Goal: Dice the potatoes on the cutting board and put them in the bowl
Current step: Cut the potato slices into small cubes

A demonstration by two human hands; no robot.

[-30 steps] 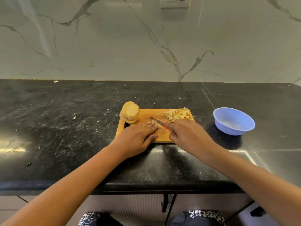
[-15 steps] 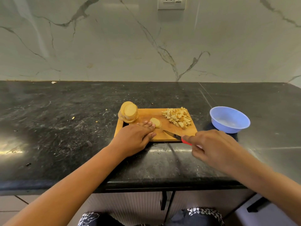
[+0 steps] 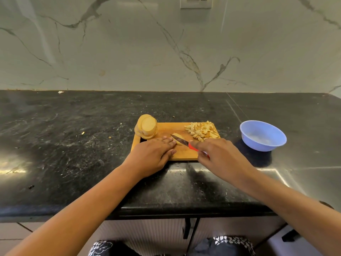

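Observation:
A wooden cutting board [image 3: 186,154] lies on the black counter. A stack of round potato slices [image 3: 146,128] stands at its far left corner, and a heap of diced potato [image 3: 202,130] covers its far right corner. One potato slice [image 3: 178,138] lies mid-board. My left hand [image 3: 154,154] lies flat on the board, fingertips pressing that slice. My right hand [image 3: 219,155] grips the red handle of a knife [image 3: 181,141], whose blade lies across the slice. The blue bowl [image 3: 263,135] stands right of the board and looks empty.
The counter's front edge [image 3: 166,212] runs just below my forearms. Small scraps [image 3: 83,133] dot the counter left of the board. A marble wall with a socket [image 3: 195,2] rises behind. Cabinet doors sit under the counter.
My right hand drew the knife back off the board's near edge, then brought it forward again; its blade now rests across the slice. My left hand stayed on the slice.

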